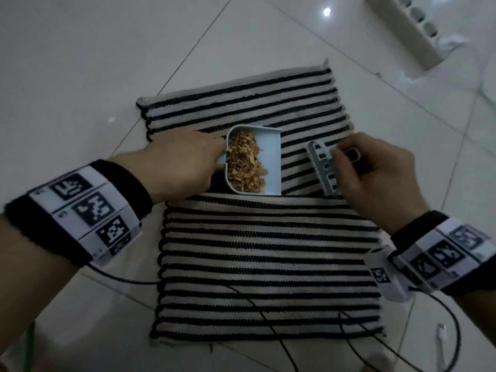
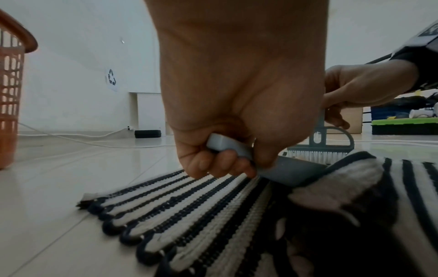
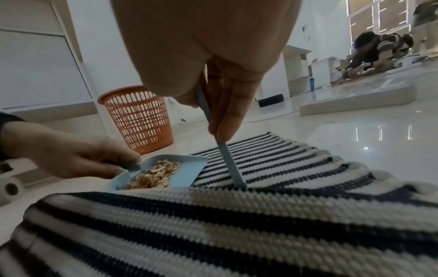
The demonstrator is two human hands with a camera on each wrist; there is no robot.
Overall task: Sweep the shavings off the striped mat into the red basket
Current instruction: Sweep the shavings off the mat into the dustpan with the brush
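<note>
A black-and-white striped mat (image 1: 268, 253) lies folded on the tiled floor. On its far layer rests a pale blue dustpan (image 1: 271, 159) filled with tan shavings (image 1: 245, 163). My left hand (image 1: 185, 162) grips the dustpan's handle (image 2: 227, 148) from the left. My right hand (image 1: 375, 173) holds a small grey-blue brush (image 1: 320, 167) upright, bristles (image 2: 317, 155) down on the mat just right of the pan. The red basket (image 3: 140, 120) stands on the floor beyond the mat, past the left hand; it also shows at the left edge in the left wrist view (image 2: 10, 93).
Black cables (image 1: 268, 326) trail from both wrists across the mat's near end. A white power strip (image 1: 410, 30) lies at the far right. A low white platform (image 3: 355, 97) and another person (image 3: 379, 48) are further off on the right.
</note>
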